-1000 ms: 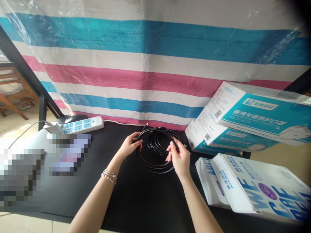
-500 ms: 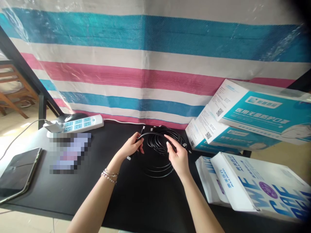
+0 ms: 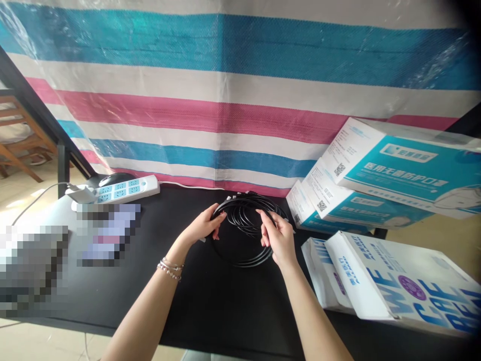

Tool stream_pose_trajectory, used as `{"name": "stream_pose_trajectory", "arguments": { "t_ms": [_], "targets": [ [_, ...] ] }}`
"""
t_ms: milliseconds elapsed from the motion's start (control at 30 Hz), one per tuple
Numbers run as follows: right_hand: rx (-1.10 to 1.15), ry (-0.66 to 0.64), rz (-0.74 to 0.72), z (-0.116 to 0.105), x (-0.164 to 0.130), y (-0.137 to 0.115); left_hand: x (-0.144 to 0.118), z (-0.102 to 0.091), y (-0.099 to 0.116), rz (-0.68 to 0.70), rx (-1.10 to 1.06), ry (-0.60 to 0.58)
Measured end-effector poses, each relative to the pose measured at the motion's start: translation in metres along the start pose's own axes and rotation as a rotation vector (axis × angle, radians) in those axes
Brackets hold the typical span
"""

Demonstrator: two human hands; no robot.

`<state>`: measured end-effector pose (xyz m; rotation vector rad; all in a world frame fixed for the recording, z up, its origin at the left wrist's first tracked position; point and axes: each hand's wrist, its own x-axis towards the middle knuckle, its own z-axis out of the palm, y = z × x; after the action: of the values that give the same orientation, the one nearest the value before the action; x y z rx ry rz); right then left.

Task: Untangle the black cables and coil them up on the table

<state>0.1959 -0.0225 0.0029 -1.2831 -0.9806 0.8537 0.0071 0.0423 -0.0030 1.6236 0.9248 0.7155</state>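
Far left: wooden chair frame [image 3: 17, 150] on a pale floor, beyond a slanted black metal post [image 3: 33, 108]. A matt black worktop [image 3: 210, 301] spans the view. At its back left lies a white power strip with pale blue sockets [image 3: 120, 189], with a white plug [image 3: 80, 193] in its left end and a black computer mouse [image 3: 112, 178] just behind. Blurred patches cover the worktop's left part; contents cannot be told. A woven plastic sheet with blue, white and pink stripes [image 3: 233, 100] hangs behind the whole worktop.

Centre: coil of thin black cable [image 3: 244, 230], several loops wound into a rough ring, the near arc resting on the worktop, the far arc raised slightly. Small pale connector ends show at the top of the ring. Left hand [image 3: 205, 226], beaded bracelets on the wrist, grip closed on the coil's left side. Right hand [image 3: 280, 239], grip pinched on strands at the coil's right side.

Right: stacked white-and-teal cardboard boxes [image 3: 394, 170], tilted, against the sheet. In front of them, white boxes with blue lettering [image 3: 394, 281], lying flat, near the right hand.
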Motion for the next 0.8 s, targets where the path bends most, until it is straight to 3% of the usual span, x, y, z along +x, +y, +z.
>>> {"name": "stream_pose_trajectory", "arguments": {
  "t_ms": [133, 333, 533, 800],
  "targets": [
    [0.048, -0.003, 0.051, -0.0006, 0.0001, -0.0031, 0.0001, 0.0001, -0.0032, 0.001, 0.066, 0.003],
    [0.084, -0.106, 0.052, -0.0043, 0.0019, -0.0007, 0.002, 0.0002, -0.004, -0.031, 0.067, 0.021],
    [-0.021, -0.172, -0.104, -0.0065, 0.0012, 0.0002, 0.0041, 0.0042, -0.005, -0.074, -0.189, 0.038],
    [-0.09, -0.129, -0.174, -0.0074, 0.002, 0.0061, 0.0006, 0.0022, -0.0009, -0.108, -0.194, -0.053]
  ]
}}
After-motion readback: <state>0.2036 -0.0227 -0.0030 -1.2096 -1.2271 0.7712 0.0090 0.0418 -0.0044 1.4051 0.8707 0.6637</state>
